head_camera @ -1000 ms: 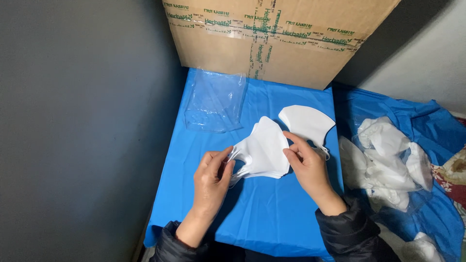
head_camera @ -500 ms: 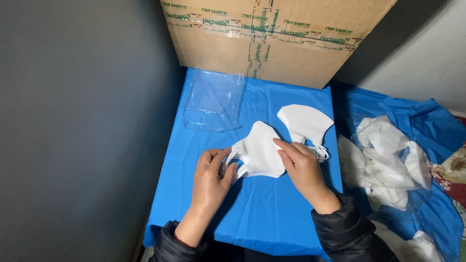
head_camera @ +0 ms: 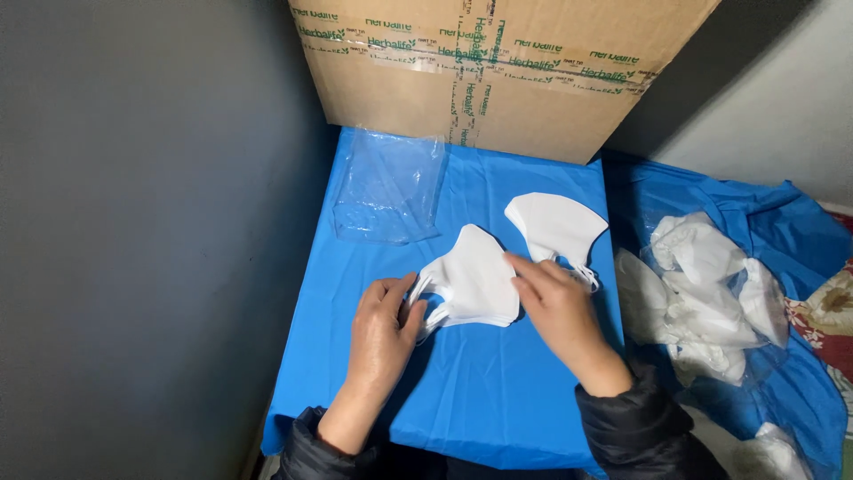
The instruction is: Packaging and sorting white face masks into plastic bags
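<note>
The left hand (head_camera: 384,327) lies palm down on the blue-covered desk (head_camera: 498,391), fingers loosely curled and only narrowly parted, their tips pinching the ear loops at the left end of a stack of white face masks (head_camera: 471,283). The right hand (head_camera: 553,307) rests flat across the right end of that same stack, fingers stretched out and close together, pressing down on the top mask rather than gripping it. The stack sits near the middle of the desk, a little toward its right edge, and lies flat between the 2 hands.

Just beyond the right hand, closer to the desk's right edge, lies a second pile of white masks (head_camera: 558,224), folded, with its loops trailing toward the right hand's fingers; whether it touches them cannot be told. A clear plastic bag (head_camera: 389,187), empty and crumpled, lies at the desk's far left corner. A large cardboard box (head_camera: 498,71) sealed with printed tape stands along the far edge. Off the desk's right edge, on blue sheeting, sits a heap of loose white masks in clear wrap (head_camera: 706,298).
</note>
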